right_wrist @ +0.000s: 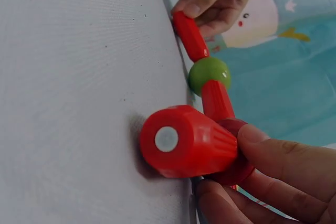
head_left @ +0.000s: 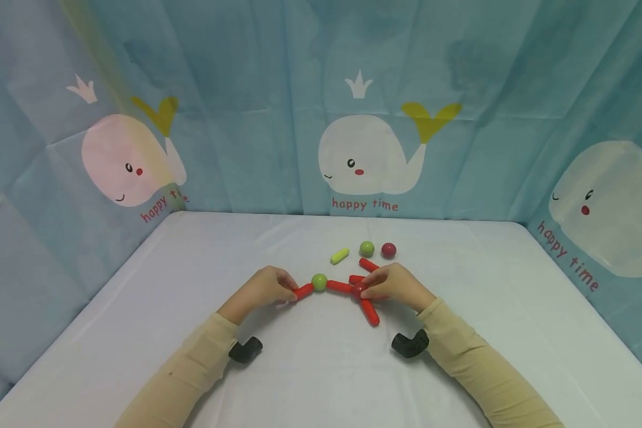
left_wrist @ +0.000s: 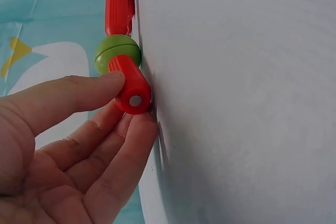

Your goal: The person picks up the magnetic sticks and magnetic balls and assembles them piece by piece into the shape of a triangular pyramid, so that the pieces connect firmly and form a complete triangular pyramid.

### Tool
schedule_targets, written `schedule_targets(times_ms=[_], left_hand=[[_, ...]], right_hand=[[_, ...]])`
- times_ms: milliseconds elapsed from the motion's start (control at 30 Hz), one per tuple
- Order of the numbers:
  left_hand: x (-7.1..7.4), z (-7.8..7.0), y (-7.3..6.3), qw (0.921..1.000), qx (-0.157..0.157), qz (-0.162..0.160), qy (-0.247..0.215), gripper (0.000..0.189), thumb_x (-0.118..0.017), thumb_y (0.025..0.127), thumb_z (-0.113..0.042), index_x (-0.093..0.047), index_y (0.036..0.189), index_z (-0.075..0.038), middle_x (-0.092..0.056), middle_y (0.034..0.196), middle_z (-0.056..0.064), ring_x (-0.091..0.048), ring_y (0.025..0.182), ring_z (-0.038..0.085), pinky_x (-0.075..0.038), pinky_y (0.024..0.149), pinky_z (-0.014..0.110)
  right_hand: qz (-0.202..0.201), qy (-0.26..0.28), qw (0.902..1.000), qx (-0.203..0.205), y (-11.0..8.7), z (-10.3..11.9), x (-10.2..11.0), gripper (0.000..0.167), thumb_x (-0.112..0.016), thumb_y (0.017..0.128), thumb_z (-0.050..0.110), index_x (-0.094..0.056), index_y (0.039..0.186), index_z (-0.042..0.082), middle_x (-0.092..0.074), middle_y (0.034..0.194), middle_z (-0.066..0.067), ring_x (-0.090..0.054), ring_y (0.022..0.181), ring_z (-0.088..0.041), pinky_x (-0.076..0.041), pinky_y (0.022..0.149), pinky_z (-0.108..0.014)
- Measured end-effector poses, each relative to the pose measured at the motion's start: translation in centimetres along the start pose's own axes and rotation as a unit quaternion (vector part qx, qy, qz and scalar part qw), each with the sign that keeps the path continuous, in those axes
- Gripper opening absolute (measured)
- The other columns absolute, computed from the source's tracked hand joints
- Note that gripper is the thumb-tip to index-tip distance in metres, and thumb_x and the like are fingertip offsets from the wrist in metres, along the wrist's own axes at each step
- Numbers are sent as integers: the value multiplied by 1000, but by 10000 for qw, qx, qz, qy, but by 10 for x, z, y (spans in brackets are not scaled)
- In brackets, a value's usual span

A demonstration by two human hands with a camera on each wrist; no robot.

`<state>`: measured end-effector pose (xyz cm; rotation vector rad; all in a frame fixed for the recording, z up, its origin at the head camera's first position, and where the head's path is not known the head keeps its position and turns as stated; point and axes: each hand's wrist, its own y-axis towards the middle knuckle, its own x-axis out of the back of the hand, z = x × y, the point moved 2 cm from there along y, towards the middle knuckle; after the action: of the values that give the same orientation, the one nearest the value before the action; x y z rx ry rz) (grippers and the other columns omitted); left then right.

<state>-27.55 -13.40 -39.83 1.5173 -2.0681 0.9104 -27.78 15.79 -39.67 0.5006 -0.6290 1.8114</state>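
Observation:
In the head view my left hand (head_left: 268, 286) pinches a short red rod (head_left: 303, 292) between thumb and fingers. Its far end meets a green ball (head_left: 319, 282), and a second red rod (head_left: 339, 286) runs from that ball to a dark red ball (head_left: 357, 290). My right hand (head_left: 398, 284) grips this dark red ball. Another red rod (head_left: 370, 312) sticks out from it toward the front; its pale round end disc (right_wrist: 166, 139) faces the right wrist camera. More red rod ends (head_left: 355, 279) show behind the ball, partly hidden by the right hand.
Behind the hands on the white tabletop (head_left: 112, 333) lie a yellow-green rod (head_left: 339, 256), a loose green ball (head_left: 367, 248), a loose dark red ball (head_left: 389, 250) and a red rod (head_left: 370, 265). Black wrist devices (head_left: 410, 343) hang below both sleeves. A whale-print curtain (head_left: 235, 154) surrounds the table.

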Motion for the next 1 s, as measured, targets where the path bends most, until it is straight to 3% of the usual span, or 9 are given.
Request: schedule_targets(times_ms=[200, 400, 500, 767, 1000], left_hand=[[1, -1, 1, 10000, 15, 27, 23, 13, -77, 82, -10, -73, 94, -9, -70, 87, 3, -60, 77, 16, -49, 68, 26], [2, -3, 1, 9999, 100, 8, 44, 14, -78, 82, -11, -72, 94, -9, -69, 89, 4, -62, 79, 17, -50, 69, 26], [2, -3, 2, 9999, 122, 12, 52, 14, -77, 82, -12, -72, 95, -9, -70, 90, 4, -63, 79, 17, -50, 70, 27], [1, -3, -1, 9998, 153, 93, 26, 13, -76, 83, -12, -72, 95, -9, -70, 92, 5, -64, 79, 17, -53, 73, 29], [0, -2, -2, 9999, 128, 87, -69, 13, -76, 84, -12, -72, 95, -9, -70, 92, 5, -63, 80, 17, -53, 75, 29]], right_hand=[[13, 28, 10000, 3, 0, 0, 4, 29, -81, 82, 21, -77, 107, 8, -76, 95, -3, -64, 82, -12, -53, 75, -26], [-494, 142, 9986, -95, 2, -2, 21, 21, -78, 85, 16, -77, 103, 5, -75, 96, -8, -69, 77, -14, -58, 77, -30], [-565, 111, 9982, -137, 3, -6, 28, 23, -77, 85, 17, -76, 105, 4, -74, 101, -10, -70, 77, -13, -59, 79, -32], [-192, -6, 9987, -464, 10, -9, 28, 25, -77, 86, 18, -76, 108, 6, -74, 103, -8, -70, 78, -12, -58, 85, -33], [189, -149, 9988, -438, 21, -6, 24, 25, -78, 85, 15, -76, 108, 5, -75, 100, -8, -67, 72, -12, -59, 76, -26]])
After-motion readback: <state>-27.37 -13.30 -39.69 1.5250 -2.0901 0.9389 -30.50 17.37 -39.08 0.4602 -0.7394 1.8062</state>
